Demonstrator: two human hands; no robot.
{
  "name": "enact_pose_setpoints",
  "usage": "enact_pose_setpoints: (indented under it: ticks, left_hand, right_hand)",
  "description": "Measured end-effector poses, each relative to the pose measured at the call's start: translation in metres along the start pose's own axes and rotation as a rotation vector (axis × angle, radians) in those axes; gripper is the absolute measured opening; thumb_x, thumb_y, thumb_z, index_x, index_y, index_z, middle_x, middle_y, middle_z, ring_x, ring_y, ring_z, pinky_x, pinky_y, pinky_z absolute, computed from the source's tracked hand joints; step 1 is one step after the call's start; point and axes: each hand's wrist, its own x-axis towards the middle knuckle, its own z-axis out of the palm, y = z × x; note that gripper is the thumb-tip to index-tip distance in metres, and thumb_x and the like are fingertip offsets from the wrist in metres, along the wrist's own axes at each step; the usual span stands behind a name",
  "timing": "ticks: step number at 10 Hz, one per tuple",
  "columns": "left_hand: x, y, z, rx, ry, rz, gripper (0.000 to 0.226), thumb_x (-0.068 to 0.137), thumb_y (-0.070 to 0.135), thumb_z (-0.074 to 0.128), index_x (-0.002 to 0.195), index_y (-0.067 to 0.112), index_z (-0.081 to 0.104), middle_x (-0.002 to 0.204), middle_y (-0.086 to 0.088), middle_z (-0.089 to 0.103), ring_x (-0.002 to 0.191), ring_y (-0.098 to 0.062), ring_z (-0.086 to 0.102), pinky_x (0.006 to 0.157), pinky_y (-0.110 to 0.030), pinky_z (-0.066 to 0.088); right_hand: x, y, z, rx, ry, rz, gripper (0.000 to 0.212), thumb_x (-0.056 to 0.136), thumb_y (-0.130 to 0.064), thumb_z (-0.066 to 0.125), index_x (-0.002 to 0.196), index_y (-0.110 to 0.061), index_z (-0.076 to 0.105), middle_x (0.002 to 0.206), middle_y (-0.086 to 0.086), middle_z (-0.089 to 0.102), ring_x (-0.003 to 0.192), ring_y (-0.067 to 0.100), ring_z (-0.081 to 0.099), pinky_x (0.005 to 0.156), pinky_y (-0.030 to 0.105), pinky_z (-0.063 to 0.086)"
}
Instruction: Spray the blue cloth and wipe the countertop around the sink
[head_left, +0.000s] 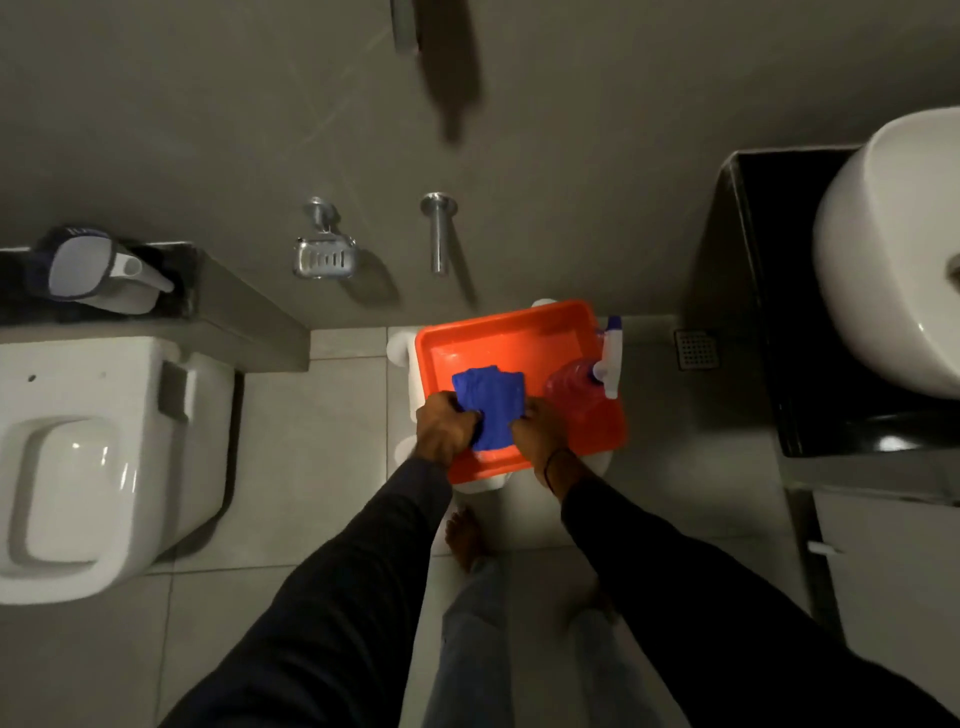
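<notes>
Orange plastic fills the middle of my view: a shallow rectangular tray (519, 338) with rounded corners and a glossy floor, resting on a white stand whose edges show around it. Both my hands are down in it. My left hand (445, 428) is curled closed around the near left edge of the blue cloth (491, 400), and my right hand (537, 431) is pinched closed on its near right edge, so the cloth is held between the two over the front half of the tray. It looks soft and rumpled, folded into a rough square, deep blue against the orange.

Just to the right of the cloth, in the tray's right-hand corner, stands the spray bottle (582, 387): a clear, rounded body with pink-red liquid, topped by a white trigger head with a blue nozzle tip. It is close to my right hand, but I cannot tell whether they touch.

Off to the right, well apart from the tray, the sink (883, 249) is a smooth white bowl sitting on a glossy black countertop (769, 312). To the left is a white toilet (104, 457) with a boxy, rounded shape. Pale tiles cover the floor, and my dark sleeves run down to the wrists.
</notes>
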Motion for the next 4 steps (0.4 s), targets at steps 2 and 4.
enact_pose_setpoints:
  ticks: [2,4]
  left_hand:
    - [-0.026,-0.005,0.002,0.064,-0.025,0.086,0.038,0.091,0.019,0.066,0.124,0.004,0.058,0.128,-0.017,0.063,0.118,-0.038,0.061,0.103,-0.041,0.052]
    - [-0.079,0.0,-0.016,0.264,0.137,0.29,0.04,0.096,0.018,0.057,0.131,-0.001,0.054,0.133,-0.024,0.059,0.122,-0.042,0.057,0.101,-0.047,0.048]
  right_hand:
    - [-0.023,0.014,-0.013,0.051,0.078,0.015,0.013,0.084,0.003,0.057,0.092,-0.002,0.066,0.099,0.018,0.064,0.093,0.031,0.058,0.082,0.035,0.043]
    - [-0.077,0.043,-0.055,-0.035,0.243,-0.127,0.026,0.087,-0.016,0.062,0.11,-0.01,0.071,0.109,0.012,0.075,0.108,0.032,0.066,0.089,0.035,0.051]
